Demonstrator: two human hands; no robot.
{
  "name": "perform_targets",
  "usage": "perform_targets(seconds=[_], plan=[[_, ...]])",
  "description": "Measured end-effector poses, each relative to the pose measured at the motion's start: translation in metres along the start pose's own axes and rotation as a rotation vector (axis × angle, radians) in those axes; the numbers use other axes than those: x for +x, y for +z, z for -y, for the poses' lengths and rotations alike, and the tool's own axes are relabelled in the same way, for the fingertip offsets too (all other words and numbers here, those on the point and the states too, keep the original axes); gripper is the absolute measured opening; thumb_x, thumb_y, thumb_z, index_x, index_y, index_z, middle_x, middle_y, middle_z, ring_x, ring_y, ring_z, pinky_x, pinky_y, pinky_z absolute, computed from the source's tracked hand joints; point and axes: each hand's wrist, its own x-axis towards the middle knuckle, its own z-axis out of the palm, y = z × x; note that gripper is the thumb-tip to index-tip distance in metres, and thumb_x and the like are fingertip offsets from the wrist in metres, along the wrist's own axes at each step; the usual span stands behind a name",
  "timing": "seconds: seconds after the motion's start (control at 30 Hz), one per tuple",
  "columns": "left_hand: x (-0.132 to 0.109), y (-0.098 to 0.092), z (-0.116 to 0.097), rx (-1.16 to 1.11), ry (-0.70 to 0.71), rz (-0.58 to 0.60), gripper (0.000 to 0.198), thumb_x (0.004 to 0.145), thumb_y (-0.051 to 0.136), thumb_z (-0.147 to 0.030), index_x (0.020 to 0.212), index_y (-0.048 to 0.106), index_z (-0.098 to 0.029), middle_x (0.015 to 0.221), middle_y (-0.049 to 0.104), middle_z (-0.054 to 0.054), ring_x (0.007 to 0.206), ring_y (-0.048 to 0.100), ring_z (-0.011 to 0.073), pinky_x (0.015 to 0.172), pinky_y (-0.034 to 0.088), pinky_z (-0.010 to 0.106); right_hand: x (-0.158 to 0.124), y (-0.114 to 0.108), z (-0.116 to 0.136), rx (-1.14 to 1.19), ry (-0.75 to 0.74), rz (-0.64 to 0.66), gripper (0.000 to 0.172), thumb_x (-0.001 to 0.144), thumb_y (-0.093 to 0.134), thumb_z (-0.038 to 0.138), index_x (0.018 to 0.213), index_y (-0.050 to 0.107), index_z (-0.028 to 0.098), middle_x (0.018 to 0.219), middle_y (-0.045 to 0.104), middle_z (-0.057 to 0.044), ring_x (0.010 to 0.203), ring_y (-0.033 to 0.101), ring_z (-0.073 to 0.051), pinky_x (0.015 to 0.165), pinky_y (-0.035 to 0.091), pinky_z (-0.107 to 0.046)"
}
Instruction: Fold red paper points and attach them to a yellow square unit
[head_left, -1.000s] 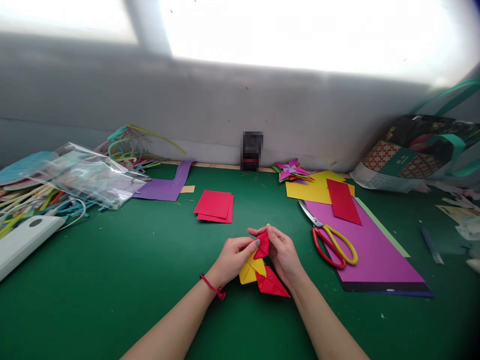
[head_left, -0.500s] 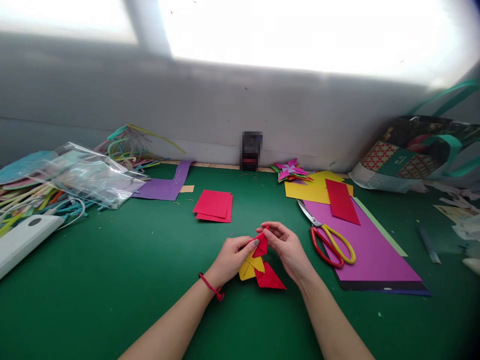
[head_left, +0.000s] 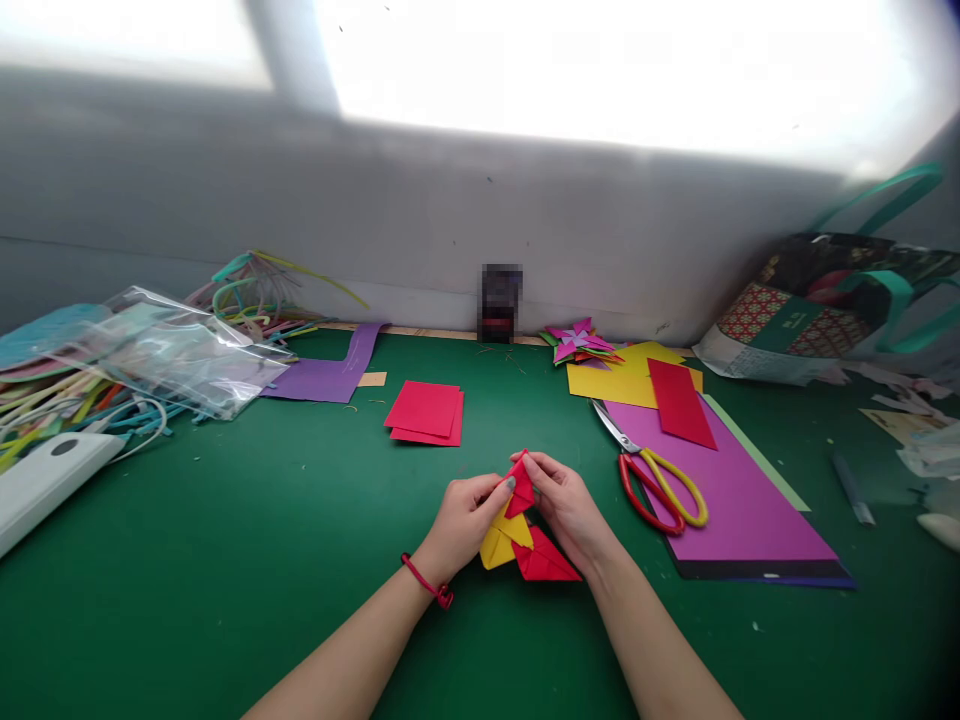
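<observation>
Between my two hands is a folded paper piece (head_left: pixel 546 556) made of red and yellow points, held a little above the green table. My left hand (head_left: pixel 466 522) is closed on its upper left, the thumb pressing near a red fold; a red cord bracelet circles that wrist. With thumb and fingers, my right hand (head_left: pixel 564 498) pinches the upper red tip (head_left: pixel 523 482) from the right. One yellow point and one larger red point stick out below the fingers. The fingertips behind the paper are hidden.
Red paper squares (head_left: pixel 424 411) lie ahead to the left. Scissors (head_left: pixel 651 470) rest on purple sheets (head_left: pixel 757 510) at the right. Folded paper stars (head_left: pixel 577 342) sit at the back beside yellow paper (head_left: pixel 611 382). A plastic bag (head_left: pixel 195 350) and white power strip (head_left: pixel 60 480) are at the left.
The right fingers have closed in lower around the upper red tip. The folded piece has turned slightly, its lower red point reaching a little further right. Both hands keep their hold.
</observation>
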Motion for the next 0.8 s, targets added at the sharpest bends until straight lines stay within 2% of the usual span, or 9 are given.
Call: perform_targets(seconds=[0.1,0.2,0.4,0.47,0.53,0.6,0.67,0.73,0.8], plan=[[-0.001,0.002,-0.001,0.099,0.051,-0.022,0.039,0.083,0.035,-0.039,0.054,0.046,-0.015,0.051,0.035,-0.003,0.050,0.032,0.0087,0.048,0.025,0.021,0.002,-0.003,-0.002,-0.004,-0.003,-0.010,0.020,0.068,0.065,0.035,0.077,0.063,0.017,0.069,0.060,0.001,0.062,0.055,-0.011,0.061,0.043,-0.023],[-0.003,0.005,-0.001,0.194,0.084,-0.070,0.038,0.084,0.035,-0.037,0.055,0.048,-0.016,0.050,0.037,-0.003,0.049,0.033,0.0089,0.049,0.025,0.021,0.005,-0.005,-0.006,-0.144,-0.091,-0.054,0.021,0.069,0.064,0.036,0.075,0.063,0.016,0.071,0.061,-0.001,0.066,0.055,-0.013,0.064,0.043,-0.025],[-0.002,-0.001,-0.003,0.218,0.017,-0.382,0.032,0.083,0.038,-0.037,0.062,0.053,-0.018,0.052,0.046,-0.002,0.049,0.039,0.0103,0.049,0.027,0.020,0.001,0.003,-0.005,-0.552,-0.289,-0.144,0.030,0.075,0.056,0.036,0.102,0.059,0.023,0.097,0.061,-0.006,0.091,0.055,-0.023,0.073,0.047,-0.033],[0.000,-0.006,-0.002,0.178,-0.021,-0.462,0.032,0.083,0.039,-0.039,0.067,0.055,-0.017,0.056,0.050,-0.001,0.053,0.043,0.0112,0.051,0.031,0.020,-0.005,0.008,-0.004,-0.752,-0.422,-0.099,0.033,0.077,0.053,0.031,0.109,0.055,0.027,0.109,0.057,-0.005,0.102,0.050,-0.024,0.085,0.041,-0.037],[0.001,-0.009,-0.004,0.114,-0.056,-0.499,0.032,0.082,0.039,-0.041,0.071,0.056,-0.016,0.062,0.054,0.000,0.058,0.047,0.0126,0.055,0.035,0.021,-0.009,0.014,-0.005,-0.961,-0.549,-0.016,0.046,0.075,0.055,0.026,0.120,0.047,0.030,0.124,0.046,-0.003,0.117,0.037,-0.025,0.099,0.027,-0.042],[-0.001,-0.009,-0.008,-0.016,-0.078,-0.478,0.036,0.083,0.037,-0.043,0.080,0.058,-0.015,0.073,0.059,0.003,0.067,0.052,0.0148,0.060,0.039,0.022,-0.011,0.019,-0.010,-1.065,-0.591,0.072,0.061,0.072,0.057,0.024,0.128,0.035,0.031,0.134,0.036,-0.002,0.123,0.028,-0.026,0.102,0.020,-0.045],[-0.005,-0.005,-0.016,-0.211,-0.070,-0.389,0.043,0.085,0.029,-0.045,0.098,0.057,-0.015,0.090,0.061,0.007,0.080,0.056,0.0176,0.067,0.043,0.024,-0.012,0.024,-0.015,-1.065,-0.593,0.107,0.070,0.068,0.061,0.024,0.131,0.030,0.028,0.136,0.031,-0.003,0.124,0.026,-0.027,0.103,0.016,-0.047],[-0.010,-0.002,-0.026,-0.355,-0.027,-0.261,0.047,0.087,0.022,-0.044,0.114,0.050,-0.017,0.111,0.055,0.009,0.100,0.051,0.0200,0.081,0.042,0.028,-0.013,0.027,-0.017,-0.970,-0.556,0.087,0.069,0.068,0.061,0.024,0.130,0.031,0.027,0.135,0.034,-0.005,0.123,0.028,-0.027,0.102,0.018,-0.046],[-0.012,-0.003,-0.034,-0.421,0.021,-0.190,0.050,0.088,0.017,-0.043,0.117,0.049,-0.017,0.123,0.047,0.008,0.114,0.042,0.0210,0.091,0.037,0.030,-0.014,0.028,-0.013,-0.794,-0.498,0.059,0.067,0.069,0.061,0.025,0.129,0.032,0.028,0.133,0.037,-0.005,0.123,0.030,-0.026,0.101,0.023,-0.043]])
